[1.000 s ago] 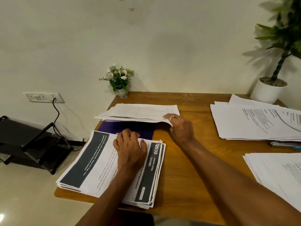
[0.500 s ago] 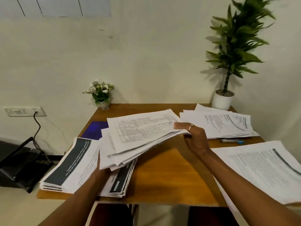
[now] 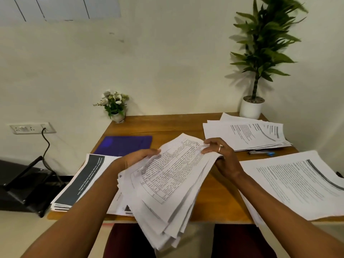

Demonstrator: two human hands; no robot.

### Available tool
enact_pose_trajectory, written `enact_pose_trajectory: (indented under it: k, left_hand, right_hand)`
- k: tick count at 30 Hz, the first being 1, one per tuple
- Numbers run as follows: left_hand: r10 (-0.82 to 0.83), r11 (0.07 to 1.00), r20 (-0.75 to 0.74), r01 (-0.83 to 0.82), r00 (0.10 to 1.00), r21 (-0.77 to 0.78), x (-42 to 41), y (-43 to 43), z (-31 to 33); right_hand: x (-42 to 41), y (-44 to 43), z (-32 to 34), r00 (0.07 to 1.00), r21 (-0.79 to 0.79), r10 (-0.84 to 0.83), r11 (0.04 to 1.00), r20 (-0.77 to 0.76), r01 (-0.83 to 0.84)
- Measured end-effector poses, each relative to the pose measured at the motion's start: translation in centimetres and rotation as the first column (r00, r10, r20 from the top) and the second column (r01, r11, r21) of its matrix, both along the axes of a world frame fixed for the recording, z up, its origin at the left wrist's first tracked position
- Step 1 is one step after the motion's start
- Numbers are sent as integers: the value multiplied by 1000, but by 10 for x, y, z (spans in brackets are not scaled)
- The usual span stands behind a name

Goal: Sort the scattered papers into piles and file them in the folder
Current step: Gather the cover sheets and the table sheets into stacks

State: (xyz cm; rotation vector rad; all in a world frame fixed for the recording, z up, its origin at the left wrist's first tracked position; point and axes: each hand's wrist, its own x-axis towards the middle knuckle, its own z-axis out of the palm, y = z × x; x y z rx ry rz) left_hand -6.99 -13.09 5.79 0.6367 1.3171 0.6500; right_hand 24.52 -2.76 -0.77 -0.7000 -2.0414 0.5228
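White paper stack [image 3: 167, 183] above table [image 3: 167, 125] near edge, long axis 1-to-7 o'clock. Your left hand [image 3: 137, 157] curls fingers round 10 o'clock edge; your right hand [image 3: 222, 157] pinches 2 o'clock corner. Purple folder [image 3: 126, 146] at 11.

The sheaf of papers [image 3: 167, 175] is white, printed with a black-ruled grid of small text, and the table [image 3: 167, 125] is honey-brown wood grain. The folder [image 3: 124, 146] is deep violet-blue; the left pile [image 3: 81, 183] carries a broad slate-grey band with white lettering. The right pile [image 3: 297, 183] is white with a curved grey stripe.
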Motion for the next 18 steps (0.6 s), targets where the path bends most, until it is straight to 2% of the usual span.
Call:
enact_pose_trajectory:
  k: [1, 2, 4, 5, 7, 9, 10, 11, 12, 14, 15, 18]
  left_hand:
    - [-45, 999, 38, 45, 998, -1, 2, -2, 3]
    - [-73, 997, 52, 73, 996, 0, 2, 1, 1]
    - [-111, 994, -13, 111, 994, -12, 4, 8, -5]
    - [-111, 994, -42, 110, 993, -26, 6, 10, -11]
    - [-68, 998, -174, 69, 982, 1, 14, 14, -21]
    - [79, 992, -287, -47, 955, 117, 25, 13, -35]
    - [175, 974, -328, -115, 928, 194, 31, 11, -41]
    - [268, 944, -327, -180, 906, 275, 36, 9, -49]
    - [348, 911, -299, -245, 889, 332, 41, 5, -55]
    - [446, 851, -210, -340, 870, 401, 53, -2, -65]
    - [479, 828, -183, -373, 859, 419, 59, -5, -68]
    - [498, 807, -56, -438, 866, 396, 79, -14, -72]
  right_hand:
    - [2, 3, 1, 1000, -36, -19, 999, 11, 20]
    - [3, 4, 4, 999, -136, -36, 990, 7, 36]
    - [1, 4, 8, 999, -141, -49, 989, 12, 51]
    - [1, 4, 6, 999, -67, -42, 997, 8, 42]
    - [1, 1, 1, 1000, -30, -14, 999, -21, 13]
    - [-2, -5, 10, 995, -210, -68, 976, -69, 53]
    - [-3, -7, 14, 988, -350, -123, 933, -89, 85]
    - [-4, -5, 16, 973, -508, -209, 851, -97, 133]
    - [-3, -3, 18, 952, -688, -290, 711, -96, 148]
    - [2, 3, 14, 909, -901, -375, 434, -179, 2]
    - [5, 2, 13, 907, -926, -361, 371, -219, -76]
    - [3, -6, -1, 946, -894, -254, 442, -201, -71]
